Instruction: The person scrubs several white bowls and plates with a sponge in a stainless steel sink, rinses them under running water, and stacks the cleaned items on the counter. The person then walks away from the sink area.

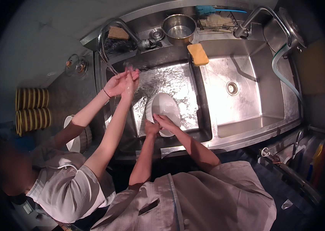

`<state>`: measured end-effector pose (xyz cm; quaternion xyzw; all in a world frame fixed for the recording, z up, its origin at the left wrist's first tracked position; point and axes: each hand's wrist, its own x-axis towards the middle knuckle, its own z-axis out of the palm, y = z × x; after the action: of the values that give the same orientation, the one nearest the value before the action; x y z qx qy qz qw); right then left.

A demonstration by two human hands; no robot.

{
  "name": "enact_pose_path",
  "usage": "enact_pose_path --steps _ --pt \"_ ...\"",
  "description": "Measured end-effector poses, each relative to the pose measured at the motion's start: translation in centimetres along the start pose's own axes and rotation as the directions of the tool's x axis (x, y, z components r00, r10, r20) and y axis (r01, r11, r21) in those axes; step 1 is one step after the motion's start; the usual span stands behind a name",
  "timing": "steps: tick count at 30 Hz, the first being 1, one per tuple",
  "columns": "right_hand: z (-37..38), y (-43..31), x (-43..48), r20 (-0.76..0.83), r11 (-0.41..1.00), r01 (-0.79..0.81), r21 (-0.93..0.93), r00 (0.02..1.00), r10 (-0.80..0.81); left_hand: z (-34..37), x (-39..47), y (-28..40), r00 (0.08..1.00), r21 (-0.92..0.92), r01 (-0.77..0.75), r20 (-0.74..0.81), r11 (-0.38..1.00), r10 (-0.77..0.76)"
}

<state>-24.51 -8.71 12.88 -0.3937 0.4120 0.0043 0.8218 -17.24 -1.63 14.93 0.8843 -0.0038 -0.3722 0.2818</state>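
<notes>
A white fluted oval dish (166, 108) is tilted up on its side over the left basin of a steel double sink (185, 149). My left hand (152, 127) grips its near left rim. Close beside it, my right hand (164, 122) is at the same rim, its fingers reaching over the edge; whether it grips the dish or only touches it is hard to tell. Rippling water covers the basin floor under the dish. At my left, a co-worker's two wet hands (125, 80) are together under the running left faucet (102, 46).
An orange sponge (198, 55) lies on the divider between the basins, below a steel pot (179, 29). The right basin (231, 86) has a drain. Another faucet (278, 17) with a hose stands far right. Stacked white dishes (77, 138) and striped rolls (32, 111) are at left.
</notes>
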Motion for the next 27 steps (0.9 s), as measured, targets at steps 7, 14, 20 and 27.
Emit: enact_pose_path --steps 7,14,20,27 --pt "-0.3 -2.3 -0.8 -0.065 0.967 0.234 0.104 0.971 -0.228 1.8 -2.2 1.8 0.938 0.509 -0.334 0.093 0.794 0.335" --pt "-4.4 -0.9 -4.2 -0.037 0.737 0.199 0.646 0.972 -0.231 2.9 -7.0 4.4 0.795 0.687 -0.494 0.108 0.533 0.596" --pt "-6.1 -3.1 -5.4 0.003 0.688 0.241 0.684 0.943 -0.333 0.2 -7.9 5.2 0.653 0.661 -0.632 0.175 0.404 0.736" --pt "-5.5 -5.5 -6.4 -0.007 0.769 0.235 0.595 0.958 -0.287 -0.6 -6.6 5.1 0.668 0.477 -0.704 0.191 0.527 0.720"
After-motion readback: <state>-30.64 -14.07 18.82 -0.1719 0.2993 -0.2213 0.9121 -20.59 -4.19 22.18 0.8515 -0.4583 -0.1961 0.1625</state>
